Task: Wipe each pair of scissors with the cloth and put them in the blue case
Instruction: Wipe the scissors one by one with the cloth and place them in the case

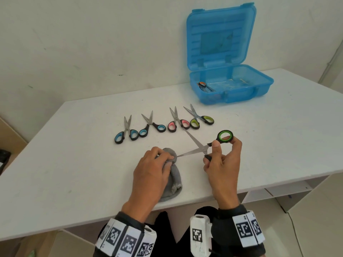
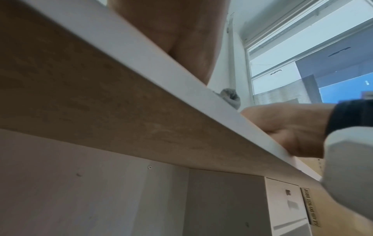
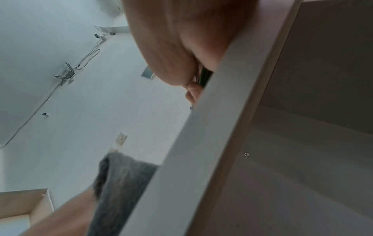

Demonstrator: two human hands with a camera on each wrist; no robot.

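Note:
In the head view my right hand [image 1: 220, 154] grips green-handled scissors [image 1: 201, 146] by their black handles, blades spread wide apart. My left hand [image 1: 157, 160] pinches a grey cloth [image 1: 175, 179] around the tip of the lower blade. The cloth trails toward the table's front edge and shows in the left wrist view [image 2: 231, 97] and the right wrist view [image 3: 119, 188]. Several more scissors lie in a row behind: two blue pairs [image 1: 128, 132] [image 1: 152, 126], a pink pair [image 1: 177, 122], a yellow-green pair [image 1: 201, 119]. The blue case [image 1: 232, 89] stands open at the back right with an orange-handled pair [image 1: 204, 85] inside.
The white table [image 1: 74, 164] ends just below my wrists; both wrist views look up past its front edge [image 2: 181, 102] at the underside. The case lid [image 1: 220, 36] stands upright against the wall. A white shelf unit [image 1: 278, 190] sits under the table at right.

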